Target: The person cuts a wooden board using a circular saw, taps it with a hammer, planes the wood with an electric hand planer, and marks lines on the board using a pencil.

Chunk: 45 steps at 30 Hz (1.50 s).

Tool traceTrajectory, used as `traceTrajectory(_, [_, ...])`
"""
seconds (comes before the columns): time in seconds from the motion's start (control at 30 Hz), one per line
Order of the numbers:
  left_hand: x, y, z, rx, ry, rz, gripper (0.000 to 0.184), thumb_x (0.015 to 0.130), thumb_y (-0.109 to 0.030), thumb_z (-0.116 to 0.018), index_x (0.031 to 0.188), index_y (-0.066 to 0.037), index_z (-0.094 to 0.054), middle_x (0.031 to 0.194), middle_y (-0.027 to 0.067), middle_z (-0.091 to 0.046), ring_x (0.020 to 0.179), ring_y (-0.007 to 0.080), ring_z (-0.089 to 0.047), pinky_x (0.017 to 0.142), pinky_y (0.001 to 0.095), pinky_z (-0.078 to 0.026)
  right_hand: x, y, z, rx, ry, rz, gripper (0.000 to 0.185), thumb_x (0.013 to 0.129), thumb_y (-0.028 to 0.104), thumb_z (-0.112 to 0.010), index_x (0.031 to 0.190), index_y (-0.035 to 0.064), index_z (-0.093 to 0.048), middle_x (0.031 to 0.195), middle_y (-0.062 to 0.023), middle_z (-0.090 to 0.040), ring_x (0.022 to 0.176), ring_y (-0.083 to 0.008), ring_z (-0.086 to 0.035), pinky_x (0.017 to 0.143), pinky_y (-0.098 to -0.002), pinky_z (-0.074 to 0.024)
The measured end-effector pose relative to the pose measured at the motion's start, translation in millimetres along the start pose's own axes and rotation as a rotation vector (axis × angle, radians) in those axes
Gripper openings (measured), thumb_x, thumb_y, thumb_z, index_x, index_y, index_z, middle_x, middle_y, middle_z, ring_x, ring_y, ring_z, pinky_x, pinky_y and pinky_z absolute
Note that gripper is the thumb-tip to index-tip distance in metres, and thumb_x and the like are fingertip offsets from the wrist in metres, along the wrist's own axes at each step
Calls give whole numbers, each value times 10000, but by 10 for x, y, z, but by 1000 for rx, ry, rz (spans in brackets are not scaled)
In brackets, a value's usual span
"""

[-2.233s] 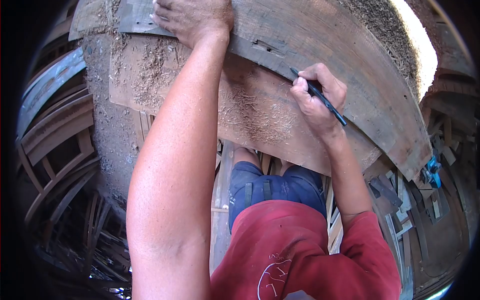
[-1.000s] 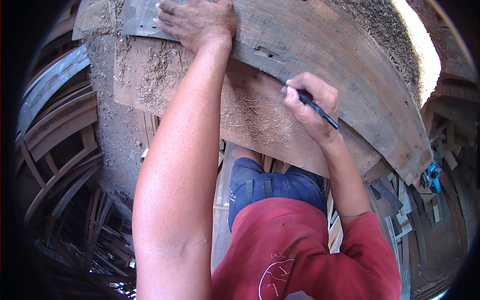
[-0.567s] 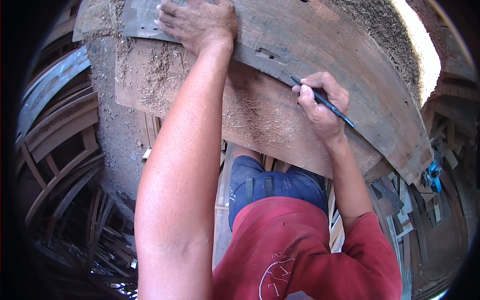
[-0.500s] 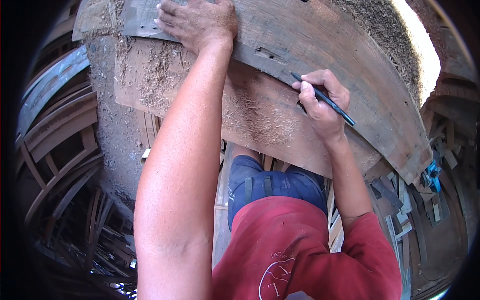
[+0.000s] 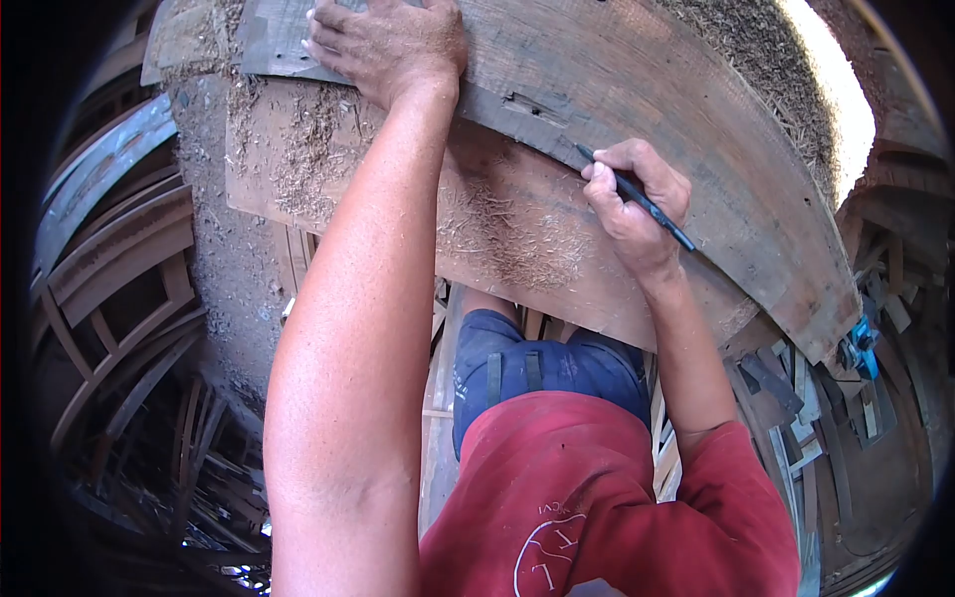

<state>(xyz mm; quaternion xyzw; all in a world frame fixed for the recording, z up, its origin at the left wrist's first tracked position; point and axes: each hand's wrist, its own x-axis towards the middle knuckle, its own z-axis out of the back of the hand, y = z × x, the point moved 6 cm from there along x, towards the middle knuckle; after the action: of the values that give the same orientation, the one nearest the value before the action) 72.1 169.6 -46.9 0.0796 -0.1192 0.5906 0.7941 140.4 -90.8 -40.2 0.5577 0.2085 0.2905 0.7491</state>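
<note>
A weathered wooden board [image 5: 637,85] lies on top of a second, browner board [image 5: 517,254] strewn with wood shavings. My left hand [image 5: 393,48] rests flat on the upper board near its left end, fingers spread. In my right hand [image 5: 645,204] is a dark pencil-like marker [image 5: 647,204], pinched between thumb and fingers. Its tip points up and left, at the near edge of the upper board; whether it touches the wood I cannot tell. A slotted hole shows in the upper board between my hands.
Stacked wooden frame pieces [image 5: 119,308] stand at the left beside a dusty grey surface [image 5: 234,259]. A blue tool or clamp [image 5: 861,348] sits by the upper board's right end. Wood offcuts [image 5: 806,428] lie at the lower right, and shavings [image 5: 761,60] are heaped behind the board.
My right hand and the marker have shifted very slightly left, and the marker has tilted a little. My left hand stays flat on the board.
</note>
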Motion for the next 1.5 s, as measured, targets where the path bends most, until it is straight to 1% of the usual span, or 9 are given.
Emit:
traceTrajectory(0.2, [-24, 15, -21, -25, 38, 6, 561, 913, -426, -668, 1353, -85, -601, 1365, 203, -543, 1306, 409, -502, 1138, 529, -386, -52, -36, 37, -8, 238, 38, 47, 785, 16, -692, 813, 16, -655, 692, -105, -634, 581, -180, -640, 550, -320, -504])
traceTrajectory(0.27, [1, 59, -126, -155, 62, -55, 597, 1037, -483, -410, 1467, -70, -440, 1502, 371, -378, 1477, 531, -338, 1256, 630, -191, 20, 20, 234, 11, 47, -33, 54, 825, 33, -697, 864, 13, -666, 732, -113, -652, 616, -180, -651, 580, -317, -512])
traceTrajectory(0.4, [-8, 76, -191, -137, 50, -45, 589, 1043, -447, -396, 1471, -43, -429, 1553, 363, -319, 1514, 509, -282, 1277, 637, -122, 268, -20, 642, -82, -433, -91, 102, 953, 86, -674, 1029, 25, -702, 889, -136, -681, 806, -223, -690, 724, -340, -539])
traceTrajectory(0.5, [-20, 97, -220, -117, 30, -66, 596, 1047, -480, -376, 1466, -58, -419, 1556, 354, -307, 1526, 506, -238, 1267, 636, -128, 380, 85, 513, -687, -363, 191, 125, 988, 96, -639, 1070, 54, -723, 958, -139, -668, 939, -274, -672, 818, -382, -535])
traceTrajectory(0.77, [50, 191, 40, -295, 11, -30, 529, 997, -341, -527, 1439, -56, -470, 1531, 277, -331, 1518, 440, -258, 1265, 634, -152, 404, 118, 303, -881, -303, 137, 161, 938, 107, -670, 1087, 126, -729, 1028, -125, -624, 960, -337, -656, 822, -457, -538])
traceTrajectory(0.83, [98, 470, 84, -804, 111, 2, 468, 991, -286, -521, 1394, -49, -494, 1493, 286, -381, 1487, 435, -306, 1241, 645, -221, 422, 128, 293, -894, -311, 153, 168, 931, 111, -676, 1091, 126, -727, 1027, -128, -622, 963, -341, -655, 821, -461, -539])
traceTrajectory(1.1, [727, 2181, -215, -394, 147, 387, 569, 1021, -359, -531, 1514, -87, -444, 1563, 293, -320, 1507, 453, -255, 1235, 654, -191, 421, 146, 246, -939, -314, 167, 173, 909, 128, -706, 1082, 120, -715, 1021, -133, -619, 959, -344, -653, 817, -467, -540])
traceTrajectory(1.3, [643, 1433, -320, -303, 149, -236, 647, 1046, -523, -470, 1605, -207, -390, 1723, 256, -109, 1612, 424, -43, 1270, 656, -2, 435, 124, 233, -1035, -291, 129, 177, 902, 162, -719, 1075, 130, -709, 1035, -118, -617, 987, -337, -600, 890, -452, -510])
traceTrajectory(1.5, [-251, 1423, -33, -314, 369, -585, 649, 1041, -550, -509, 1626, -288, -407, 1753, 86, -221, 1629, 355, -100, 1267, 655, 51, 443, 136, 268, -1037, -313, 89, 230, 876, 193, -716, 1096, 127, -698, 1077, -126, -612, 1058, -351, -558, 972, -465, -470])
